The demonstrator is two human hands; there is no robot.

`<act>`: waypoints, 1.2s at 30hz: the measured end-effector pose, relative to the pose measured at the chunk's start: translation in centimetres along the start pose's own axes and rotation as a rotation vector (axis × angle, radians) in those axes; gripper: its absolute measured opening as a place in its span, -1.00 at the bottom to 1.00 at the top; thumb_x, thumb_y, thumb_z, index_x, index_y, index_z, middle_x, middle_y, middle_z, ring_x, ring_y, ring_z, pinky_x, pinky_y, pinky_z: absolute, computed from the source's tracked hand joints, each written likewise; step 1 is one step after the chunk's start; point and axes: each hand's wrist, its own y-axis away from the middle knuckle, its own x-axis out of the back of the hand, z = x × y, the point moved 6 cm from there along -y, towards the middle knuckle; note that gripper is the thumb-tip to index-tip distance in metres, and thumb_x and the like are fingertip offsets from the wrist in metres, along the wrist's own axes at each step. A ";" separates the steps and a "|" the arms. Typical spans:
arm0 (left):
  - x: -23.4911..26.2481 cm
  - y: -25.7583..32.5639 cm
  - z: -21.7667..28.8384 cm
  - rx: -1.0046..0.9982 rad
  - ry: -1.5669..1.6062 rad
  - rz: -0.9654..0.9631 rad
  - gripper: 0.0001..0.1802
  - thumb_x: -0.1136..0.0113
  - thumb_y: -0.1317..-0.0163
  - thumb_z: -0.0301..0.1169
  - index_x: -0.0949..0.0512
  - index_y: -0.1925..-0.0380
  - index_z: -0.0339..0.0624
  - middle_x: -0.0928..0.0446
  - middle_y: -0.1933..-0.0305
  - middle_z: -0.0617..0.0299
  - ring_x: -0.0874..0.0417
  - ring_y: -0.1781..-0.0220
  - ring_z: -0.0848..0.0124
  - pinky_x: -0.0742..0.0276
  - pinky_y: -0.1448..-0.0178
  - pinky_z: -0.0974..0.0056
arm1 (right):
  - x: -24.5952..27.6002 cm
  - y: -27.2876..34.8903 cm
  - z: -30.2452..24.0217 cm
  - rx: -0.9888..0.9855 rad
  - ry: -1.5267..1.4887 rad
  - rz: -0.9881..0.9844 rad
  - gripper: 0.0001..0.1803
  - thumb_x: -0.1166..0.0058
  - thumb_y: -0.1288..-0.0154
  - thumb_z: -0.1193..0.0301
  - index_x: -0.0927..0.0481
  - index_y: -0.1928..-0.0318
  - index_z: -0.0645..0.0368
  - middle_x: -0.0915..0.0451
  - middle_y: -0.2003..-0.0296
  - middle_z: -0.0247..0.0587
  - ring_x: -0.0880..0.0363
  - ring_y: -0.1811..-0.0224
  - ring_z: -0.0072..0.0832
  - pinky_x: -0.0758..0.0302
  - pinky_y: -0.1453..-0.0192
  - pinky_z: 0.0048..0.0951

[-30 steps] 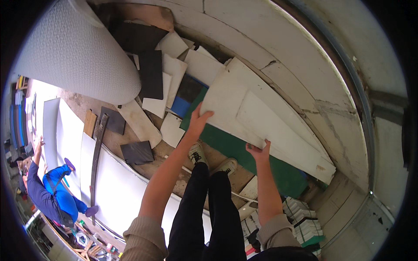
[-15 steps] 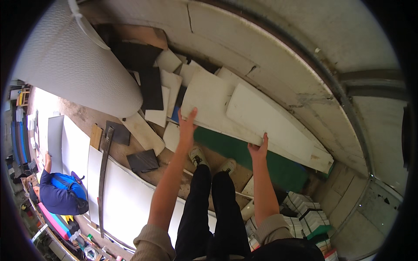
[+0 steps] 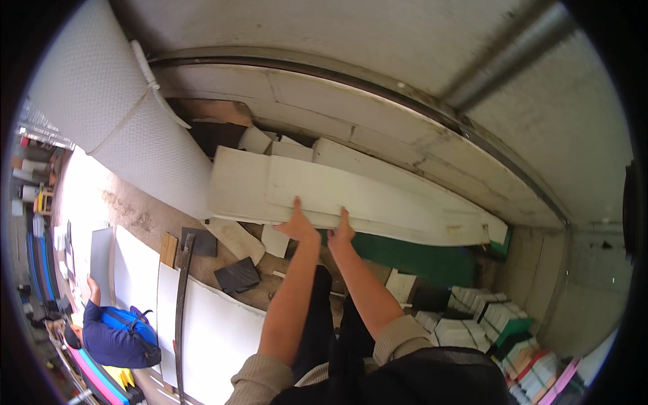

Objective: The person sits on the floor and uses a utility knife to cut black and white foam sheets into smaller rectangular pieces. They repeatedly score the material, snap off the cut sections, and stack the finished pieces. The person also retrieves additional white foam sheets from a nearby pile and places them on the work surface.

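Note:
A stack of long, off-white flat sheets (image 3: 236, 182) lies in front of me, reaching from the left toward the right corner. My left hand (image 3: 298, 224) grips the near edge, its thumb on top and its fingers underneath. Close beside it, my right hand (image 3: 342, 229) pinches the same edge with its thumb raised over it. Both hands' fingertips are hidden under the edge. Beneath the sheets, a dark green panel (image 3: 412, 260) shows. Another white sheet (image 3: 378, 162) rests behind, against the wall.
A large white textured roll (image 3: 155, 162) stands at left. Offcuts, including a black piece (image 3: 236, 275), litter the floor. White panels (image 3: 216, 331) and a dark bar (image 3: 183, 297) lie left. Stacked white blocks (image 3: 466, 324) stand right. A person in blue (image 3: 121, 337) works at far left.
My hands have come closer together, the right one moving left along the edge. The gripped sheet has moved left and now covers more offcuts. The view has tilted up toward the wall.

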 end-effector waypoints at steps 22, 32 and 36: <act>22.4 7.2 13.6 -0.018 0.528 -0.401 -0.43 -0.24 0.11 -0.34 -0.29 0.05 -0.22 -0.39 0.08 0.15 -0.44 0.06 0.26 -0.44 0.02 0.17 | 13.3 8.2 -7.1 -0.207 -0.322 -0.615 -0.51 -0.06 -0.07 0.22 -0.26 0.01 0.09 -0.31 0.06 -0.21 -0.28 -0.01 -0.32 -0.32 -0.05 -0.27; 40.4 -5.2 7.7 0.020 0.754 -0.067 -0.32 -0.26 0.11 -0.22 -0.21 0.00 -0.25 -0.38 0.08 0.04 -0.44 0.06 0.15 -0.43 0.02 0.02 | 7.3 18.0 1.1 -0.100 0.008 -0.748 -0.61 -0.14 0.01 0.48 -0.34 0.13 0.14 -0.39 0.22 -0.28 -0.38 0.12 -0.41 -0.40 0.09 -0.35; 45.4 -7.7 3.7 0.158 0.837 0.316 0.02 -0.37 0.23 -0.30 0.15 -0.12 -0.20 -0.28 0.03 -0.10 -0.43 0.09 0.05 -0.46 0.05 -0.10 | 4.4 23.0 7.1 0.019 0.154 -0.716 -0.60 -0.18 0.08 0.55 -0.36 0.17 0.18 -0.40 0.19 -0.28 -0.42 0.17 -0.44 -0.44 0.15 -0.40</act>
